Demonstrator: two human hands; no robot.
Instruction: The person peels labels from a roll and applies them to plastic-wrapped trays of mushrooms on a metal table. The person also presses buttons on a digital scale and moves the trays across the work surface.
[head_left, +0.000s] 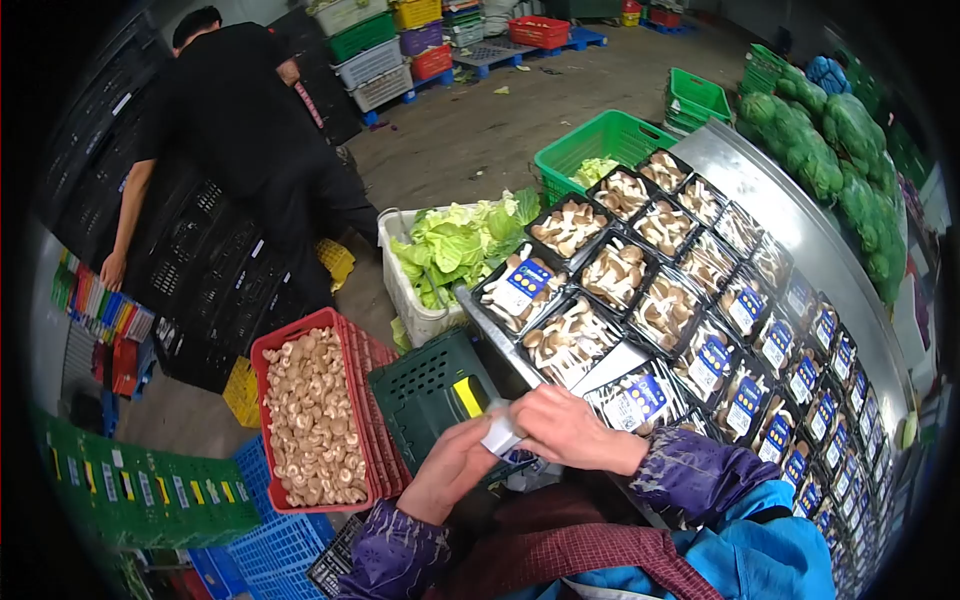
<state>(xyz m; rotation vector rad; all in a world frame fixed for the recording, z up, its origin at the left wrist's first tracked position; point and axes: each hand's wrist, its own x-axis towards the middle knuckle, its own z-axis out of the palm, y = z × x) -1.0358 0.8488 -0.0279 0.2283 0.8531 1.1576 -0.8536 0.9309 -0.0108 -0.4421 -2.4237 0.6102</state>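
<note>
My left hand (452, 468) and my right hand (568, 425) meet low in the middle, both closed around a small white item (502, 436) that looks like a roll or stack of labels; its details are blurred. Just beyond my right hand, on the metal table (770, 180), lies a black tray of mushrooms (640, 398) with a blue and white label. Many more mushroom trays stand in rows to the right, many of them labelled. The nearer trays at the table's left end, such as one (570, 342) with pale stems, show no label.
A red crate of mushrooms (315, 420) stands at left beside a dark green crate (425, 385). Leafy greens (455, 250) fill a white crate behind. A person in black (240, 130) bends by black crates at upper left. Green net bags (865, 200) lie at the right.
</note>
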